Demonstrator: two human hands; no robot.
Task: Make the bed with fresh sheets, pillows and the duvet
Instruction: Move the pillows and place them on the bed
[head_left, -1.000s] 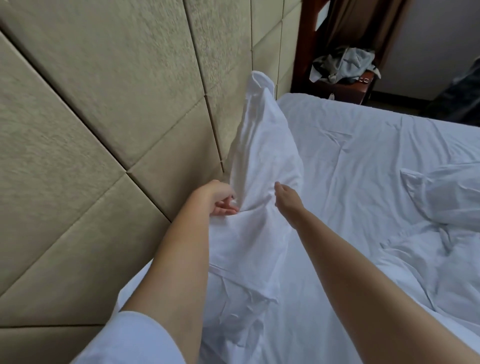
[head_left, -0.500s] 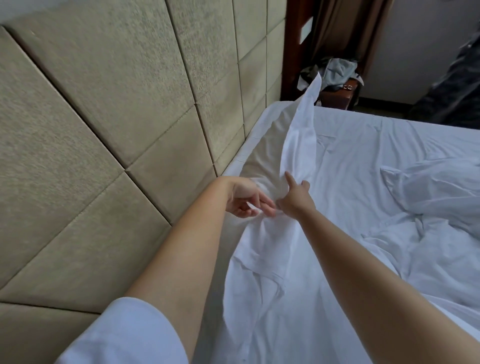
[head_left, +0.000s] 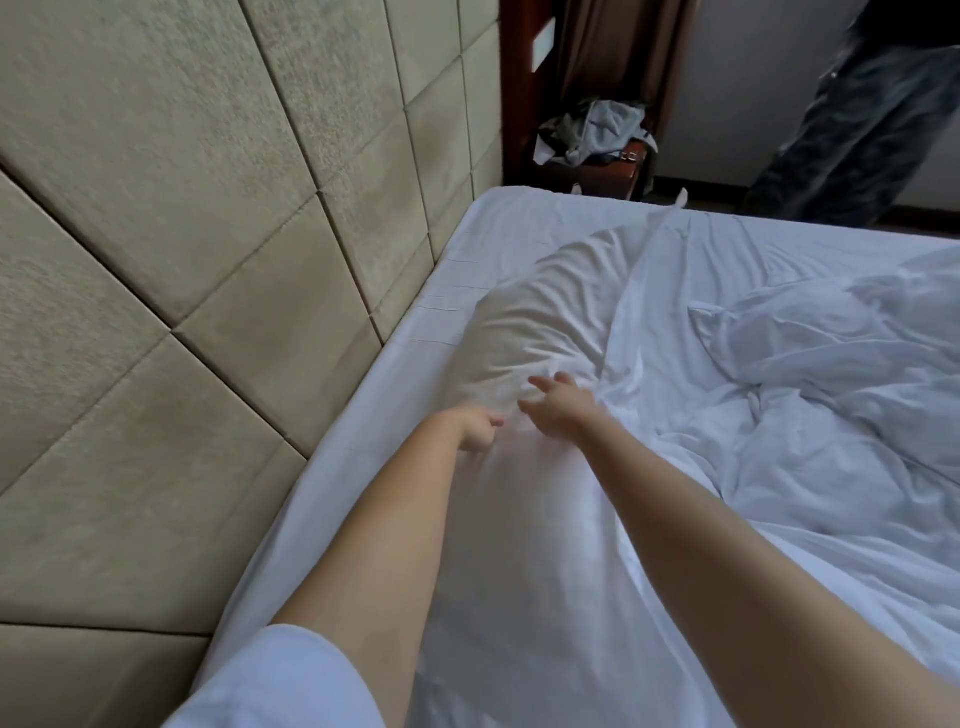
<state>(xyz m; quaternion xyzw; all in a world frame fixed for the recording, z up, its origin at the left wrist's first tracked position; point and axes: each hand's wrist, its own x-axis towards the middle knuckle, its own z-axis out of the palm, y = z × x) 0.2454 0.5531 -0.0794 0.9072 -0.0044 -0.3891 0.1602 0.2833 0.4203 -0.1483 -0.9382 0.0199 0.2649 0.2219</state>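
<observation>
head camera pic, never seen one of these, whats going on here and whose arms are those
There is no machine here. A camera worn on a person's head looks forward and down, so the two bare arms belong to the wearer. They stand at a bed covered with a white sheet, beside a padded headboard. The left hand pinches the white pillowcase, fingers curled. The right hand reaches over the pillow with fingers spread, holding nothing clearly. A crumpled duvet lies to the right. Another person's legs show at the far side.

Padded beige wall panels (head_left: 208, 218), clothes heaped (head_left: 597, 130) on a wooden nightstand (head_left: 597, 174), brown curtain (head_left: 618, 47), a bystander's dark trousers (head_left: 857, 119)
</observation>
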